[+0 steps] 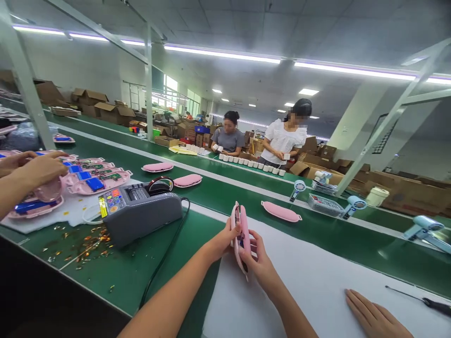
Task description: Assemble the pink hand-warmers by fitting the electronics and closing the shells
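My left hand (225, 240) and my right hand (259, 256) grip a pink oval plastic casing (245, 230) from its two sides, above a white sheet (303, 291). The casing stands on edge, its two shell halves partly apart. Dark and blue parts show in the gap. Fingers of both hands are wrapped round the shells. Beyond my right hand, a closed pink casing (281, 211) lies on the green belt.
A grey tape dispenser (144, 213) with a cable stands left. Further left, a co-worker's hands (42, 171) are over open pink shells (97, 180). Another person's hand (375, 314) lies near a screwdriver (437, 305). Light-blue handheld fans (353, 206) stand right. Two people work across the belt.
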Demonstrator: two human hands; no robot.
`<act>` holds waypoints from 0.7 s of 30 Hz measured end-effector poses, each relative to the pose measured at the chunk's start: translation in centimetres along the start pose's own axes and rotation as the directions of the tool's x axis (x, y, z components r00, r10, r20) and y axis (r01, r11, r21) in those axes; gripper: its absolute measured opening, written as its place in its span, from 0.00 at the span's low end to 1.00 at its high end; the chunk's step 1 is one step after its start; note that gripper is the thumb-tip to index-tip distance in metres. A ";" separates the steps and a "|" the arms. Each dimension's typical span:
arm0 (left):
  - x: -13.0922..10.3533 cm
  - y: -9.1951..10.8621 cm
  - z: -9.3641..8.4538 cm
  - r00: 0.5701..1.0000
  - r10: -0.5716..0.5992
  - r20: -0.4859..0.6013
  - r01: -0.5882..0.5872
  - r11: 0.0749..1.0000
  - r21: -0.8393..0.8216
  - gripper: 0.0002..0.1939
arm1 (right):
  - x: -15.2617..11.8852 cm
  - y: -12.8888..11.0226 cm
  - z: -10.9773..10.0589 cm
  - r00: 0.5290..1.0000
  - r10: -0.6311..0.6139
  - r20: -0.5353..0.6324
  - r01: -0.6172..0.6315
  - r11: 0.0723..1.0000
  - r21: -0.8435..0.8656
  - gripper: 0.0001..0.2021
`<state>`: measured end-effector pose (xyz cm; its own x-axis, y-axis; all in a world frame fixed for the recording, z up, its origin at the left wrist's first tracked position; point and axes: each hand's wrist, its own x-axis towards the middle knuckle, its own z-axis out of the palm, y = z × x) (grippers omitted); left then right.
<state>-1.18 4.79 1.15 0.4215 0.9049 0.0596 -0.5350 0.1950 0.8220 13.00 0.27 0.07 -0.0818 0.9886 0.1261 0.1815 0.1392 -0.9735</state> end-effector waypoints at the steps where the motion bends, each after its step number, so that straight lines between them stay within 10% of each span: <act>1: -0.1 0.3 0.0 1.000 -0.024 0.007 0.024 0.999 0.045 0.43 | 0.1 -0.1 -0.2 1.000 0.027 0.016 -0.027 0.999 0.026 0.31; 9: -0.3 2.1 -0.3 0.979 -0.150 0.139 0.163 0.982 -0.091 0.34 | 1.4 0.7 -1.7 0.978 0.182 -0.104 -0.178 0.983 0.048 0.13; 14: -0.6 2.6 -0.1 0.966 -0.207 0.156 0.229 0.963 -0.139 0.30 | 1.1 1.5 -1.4 0.885 -0.335 -0.323 0.142 0.856 -0.498 0.32; 21: -0.7 2.8 0.1 0.965 -0.233 0.123 0.246 0.964 -0.099 0.31 | 0.4 0.3 -2.0 0.797 -0.602 0.056 0.385 0.435 -0.814 0.24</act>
<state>-2.93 4.74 3.46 0.6216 0.7807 -0.0642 -0.4847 0.4477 0.7514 15.02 0.85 0.26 -0.2289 0.7006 0.6758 0.8451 0.4876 -0.2193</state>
